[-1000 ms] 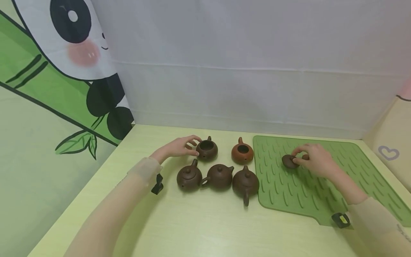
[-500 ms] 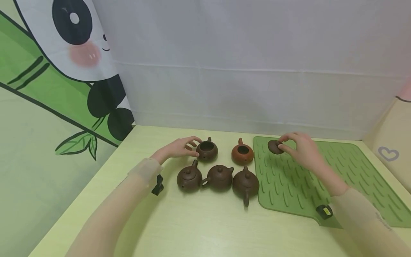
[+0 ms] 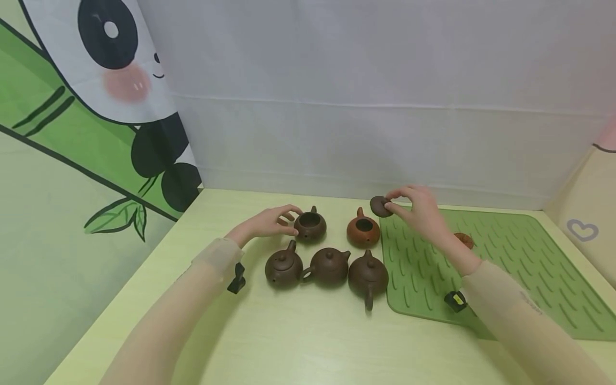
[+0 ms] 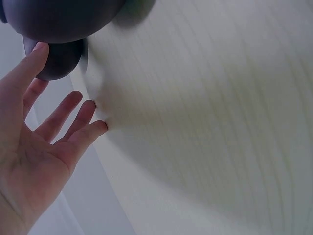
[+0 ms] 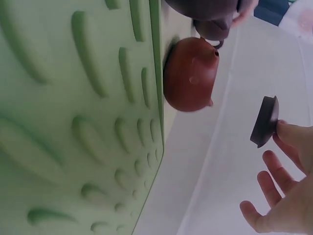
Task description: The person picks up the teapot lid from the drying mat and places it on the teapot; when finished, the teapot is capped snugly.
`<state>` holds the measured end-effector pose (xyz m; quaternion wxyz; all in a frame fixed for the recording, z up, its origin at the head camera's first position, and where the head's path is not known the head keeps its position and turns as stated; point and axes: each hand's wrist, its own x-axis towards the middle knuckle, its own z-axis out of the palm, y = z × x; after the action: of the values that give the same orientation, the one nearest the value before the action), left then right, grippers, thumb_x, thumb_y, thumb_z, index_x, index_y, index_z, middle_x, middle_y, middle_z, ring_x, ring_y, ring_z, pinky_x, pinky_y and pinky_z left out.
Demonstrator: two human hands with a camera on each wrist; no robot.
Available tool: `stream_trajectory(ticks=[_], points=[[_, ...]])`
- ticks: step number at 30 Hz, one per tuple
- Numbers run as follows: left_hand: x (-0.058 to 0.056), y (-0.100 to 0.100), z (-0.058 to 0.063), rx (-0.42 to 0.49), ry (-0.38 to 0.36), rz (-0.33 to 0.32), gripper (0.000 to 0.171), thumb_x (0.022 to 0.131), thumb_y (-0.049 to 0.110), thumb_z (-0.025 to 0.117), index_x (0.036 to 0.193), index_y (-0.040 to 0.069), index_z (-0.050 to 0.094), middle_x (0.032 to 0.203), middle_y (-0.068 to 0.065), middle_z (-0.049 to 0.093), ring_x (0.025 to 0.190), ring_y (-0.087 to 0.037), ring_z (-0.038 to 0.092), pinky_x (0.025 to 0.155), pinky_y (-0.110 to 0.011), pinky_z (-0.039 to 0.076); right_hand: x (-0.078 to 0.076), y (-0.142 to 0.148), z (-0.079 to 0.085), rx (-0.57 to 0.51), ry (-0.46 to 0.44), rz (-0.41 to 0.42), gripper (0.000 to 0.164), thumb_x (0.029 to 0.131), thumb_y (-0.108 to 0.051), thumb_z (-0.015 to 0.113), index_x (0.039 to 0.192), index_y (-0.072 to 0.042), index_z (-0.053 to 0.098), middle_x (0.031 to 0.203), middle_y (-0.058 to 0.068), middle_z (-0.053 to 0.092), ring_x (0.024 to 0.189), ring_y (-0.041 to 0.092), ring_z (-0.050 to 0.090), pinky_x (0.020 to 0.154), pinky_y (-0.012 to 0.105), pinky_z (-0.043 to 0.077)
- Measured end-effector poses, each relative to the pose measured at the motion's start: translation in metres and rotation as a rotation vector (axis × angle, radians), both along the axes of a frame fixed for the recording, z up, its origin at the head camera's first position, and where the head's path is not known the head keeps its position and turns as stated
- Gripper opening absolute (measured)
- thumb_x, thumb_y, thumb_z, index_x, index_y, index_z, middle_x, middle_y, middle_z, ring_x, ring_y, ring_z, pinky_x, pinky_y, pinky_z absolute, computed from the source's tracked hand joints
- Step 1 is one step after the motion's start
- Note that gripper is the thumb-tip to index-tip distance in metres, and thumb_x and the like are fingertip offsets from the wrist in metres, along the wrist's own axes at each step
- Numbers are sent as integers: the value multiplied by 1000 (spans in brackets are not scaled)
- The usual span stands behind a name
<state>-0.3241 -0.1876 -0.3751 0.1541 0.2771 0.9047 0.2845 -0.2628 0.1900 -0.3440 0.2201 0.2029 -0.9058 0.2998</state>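
My left hand [image 3: 271, 222] holds the side of a dark brown lidless teapot [image 3: 312, 230], thumb at its front and forefinger near its rear. The other fingers spread beside it; their tips are near the table in the left wrist view. Between thumb and fingers, my right hand [image 3: 420, 213] pinches a dark brown teapot lid [image 3: 380, 206] by its knob. The lid is tilted in the air near the green mat's far left corner. To its lower left stands a reddish-brown lidless teapot [image 3: 363, 232], also visible in the right wrist view [image 5: 190, 76].
Three lidded dark teapots stand in a front row: left [image 3: 284, 268], middle [image 3: 329, 267] and right [image 3: 368, 278]. A green ridged mat [image 3: 423, 289] covers the table's right side, with a reddish-brown lid [image 3: 464, 240] partly behind the right wrist. A white curtain [image 3: 361, 144] hangs behind.
My right hand has raised the dark lid off the mat and carried it left and away from me, uncovering the reddish-brown lid. The left hand and the teapots have stayed put.
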Motion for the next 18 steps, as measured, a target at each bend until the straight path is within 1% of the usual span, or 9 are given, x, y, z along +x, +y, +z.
stream_trajectory(ticks=[9, 15, 18], points=[[0, 0, -1, -3, 6, 2, 59, 94, 32, 67, 146, 22, 41, 143, -21, 52, 129, -40, 57, 105, -53, 47, -16, -38, -2, -29, -32, 60, 19, 89, -15, 73, 106, -5, 72, 108, 15, 72, 112, 34, 59, 102, 50, 41], [-1, -1, -2, 5, 5, -4, 59, 94, 32, 67, 146, 21, 41, 143, -22, 52, 128, -40, 57, 105, -53, 47, -21, -58, -3, -45, -84, 83, 20, 91, -19, 72, 108, -8, 72, 112, 12, 69, 116, 31, 58, 102, 48, 43], [-1, -1, -2, 1, 12, -5, 59, 95, 33, 67, 146, 22, 41, 142, -22, 53, 128, -40, 57, 105, -53, 47, -23, -66, -3, -40, -92, 96, 20, 92, -20, 71, 108, -9, 72, 113, 11, 69, 116, 31, 58, 102, 47, 44]])
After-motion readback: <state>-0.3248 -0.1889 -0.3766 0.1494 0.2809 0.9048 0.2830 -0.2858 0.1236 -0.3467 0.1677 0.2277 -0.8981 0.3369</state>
